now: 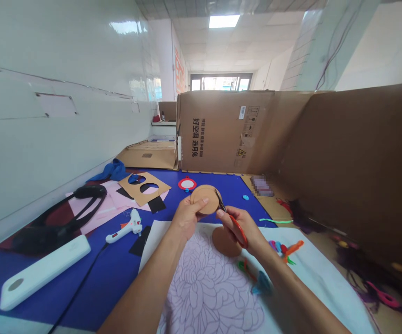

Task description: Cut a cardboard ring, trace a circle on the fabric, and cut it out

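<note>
"What's in the person's left hand (186, 217)?"

"A round tan cardboard disc (206, 197), pinched near its edge between thumb and fingers, held up over a white cloth with a lilac flower outline (204, 292)."

"Right hand (248, 232)?"

"Fingers closed around red-handled scissors (236, 223), blades touching the disc's rim."

"How would the disc handle?"

"Likely light and fairly stiff, though it could bend under a hard squeeze. Best held flat, near the rim."

"Anything close by?"

"A second tan disc (224, 241) on the cloth; a white hot-glue gun (126, 227) on the blue worktop (110, 278)."
</note>
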Demonstrator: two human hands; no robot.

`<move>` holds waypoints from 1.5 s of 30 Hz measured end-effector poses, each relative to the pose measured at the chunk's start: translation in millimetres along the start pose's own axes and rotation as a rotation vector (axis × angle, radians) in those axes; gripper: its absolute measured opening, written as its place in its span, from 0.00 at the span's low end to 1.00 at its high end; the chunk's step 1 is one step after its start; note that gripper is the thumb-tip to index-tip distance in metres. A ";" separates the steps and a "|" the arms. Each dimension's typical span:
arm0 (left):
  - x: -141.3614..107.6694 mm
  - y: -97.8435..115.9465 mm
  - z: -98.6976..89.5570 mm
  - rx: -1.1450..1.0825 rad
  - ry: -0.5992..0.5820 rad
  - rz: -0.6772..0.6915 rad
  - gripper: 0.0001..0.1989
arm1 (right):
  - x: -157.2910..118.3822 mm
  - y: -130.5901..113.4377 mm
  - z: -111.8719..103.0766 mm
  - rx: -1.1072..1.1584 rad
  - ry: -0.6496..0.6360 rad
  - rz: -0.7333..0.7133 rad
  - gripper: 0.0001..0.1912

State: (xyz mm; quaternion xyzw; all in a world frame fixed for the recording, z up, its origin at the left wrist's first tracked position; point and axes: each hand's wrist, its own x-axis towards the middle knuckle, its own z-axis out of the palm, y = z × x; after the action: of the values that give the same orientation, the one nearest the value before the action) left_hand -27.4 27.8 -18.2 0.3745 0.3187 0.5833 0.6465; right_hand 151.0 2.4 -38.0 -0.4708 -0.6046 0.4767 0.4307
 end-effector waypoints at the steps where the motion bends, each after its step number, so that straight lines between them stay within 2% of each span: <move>1: -0.7 -2.8 2.9 -0.044 -0.008 0.007 0.27 | 0.3 0.4 1.3 0.017 0.007 -0.003 0.29; 5: -3.6 -12.8 13.2 -0.180 0.004 0.047 0.25 | 1.0 0.4 7.3 0.075 0.034 -0.025 0.30; 9: -5.8 -18.8 21.0 -0.256 0.071 0.102 0.29 | 0.1 -0.2 12.1 0.109 0.039 -0.043 0.30; 12: -6.0 -20.9 23.4 -0.251 0.167 0.113 0.31 | -0.5 0.7 14.2 0.117 0.030 -0.031 0.31; 16: -4.8 -21.7 21.5 -0.158 0.244 0.097 0.27 | -1.2 1.1 15.6 0.111 0.011 -0.003 0.30; 28: -8.1 -15.0 25.7 -0.086 0.315 0.089 0.24 | -1.0 5.0 13.1 0.109 -0.027 -0.083 0.31; 36: -12.2 -10.9 30.0 -0.106 0.321 0.075 0.20 | -1.7 1.0 13.4 0.105 -0.022 -0.070 0.31; 45: -13.1 -12.2 31.5 -0.153 0.310 0.109 0.20 | -2.9 -8.6 10.5 0.058 0.001 -0.043 0.33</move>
State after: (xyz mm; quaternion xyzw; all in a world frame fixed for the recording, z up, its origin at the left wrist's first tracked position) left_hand 4.1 10.8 -12.7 0.2463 0.3484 0.6907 0.5838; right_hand 140.0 -3.1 -31.6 -0.4453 -0.6002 0.4846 0.4546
